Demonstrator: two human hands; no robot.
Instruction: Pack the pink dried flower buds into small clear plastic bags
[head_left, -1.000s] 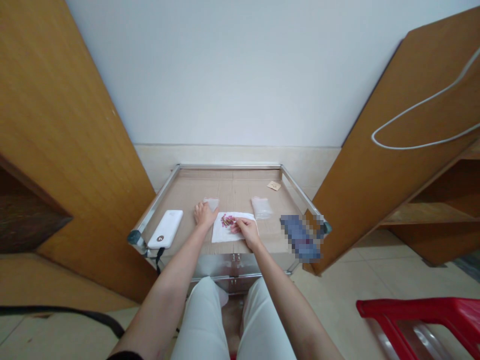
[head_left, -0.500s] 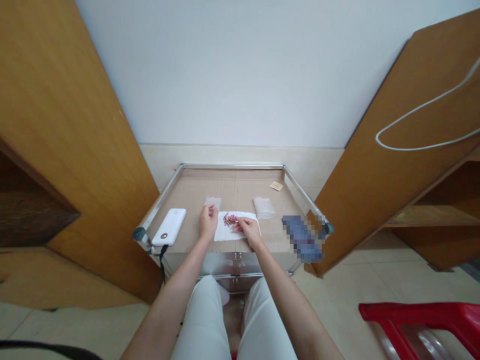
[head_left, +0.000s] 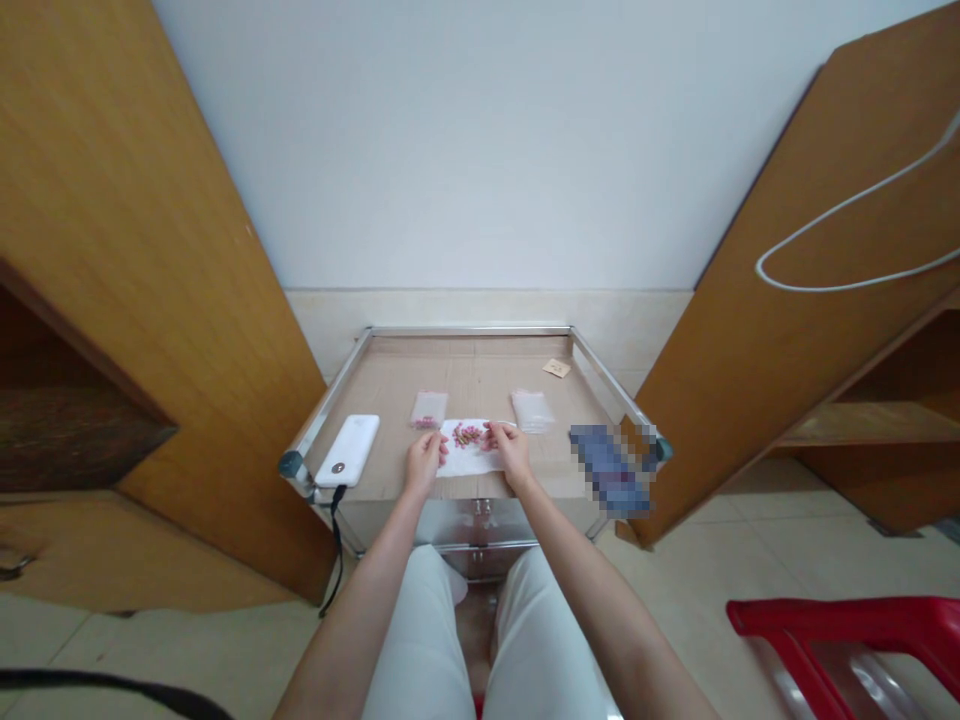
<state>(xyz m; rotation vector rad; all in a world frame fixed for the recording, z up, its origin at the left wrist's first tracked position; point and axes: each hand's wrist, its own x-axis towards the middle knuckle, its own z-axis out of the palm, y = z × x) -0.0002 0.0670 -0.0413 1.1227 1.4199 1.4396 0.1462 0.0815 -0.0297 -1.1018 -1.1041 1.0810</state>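
Note:
A white tissue-like sheet (head_left: 472,462) lies on the cardboard tabletop with a small heap of pink and brownish pieces (head_left: 468,435) on it. At the sheet's left edge, my left hand (head_left: 425,462) has its fingers closed on the border. My right hand (head_left: 513,452) is over the sheet's right side, its fingertips pressed together beside the heap; what they hold is too small to tell. Just beyond my left hand lies a small clear plastic bag (head_left: 429,408) with some pink pieces inside. Beyond my right hand is a stack of clear plastic bags (head_left: 532,411).
A white power bank (head_left: 349,452) with a black cable lies at the left. At the right is a blurred-out dark item (head_left: 609,470). A small beige packet (head_left: 556,368) sits at the back right. A metal rail (head_left: 469,330) borders the table; wooden cabinets stand on both sides.
My left hand has come back from the small plastic bag to the sheet's left edge, uncovering the bag's pink pieces. My right hand has shifted slightly away from the heap toward the right edge.

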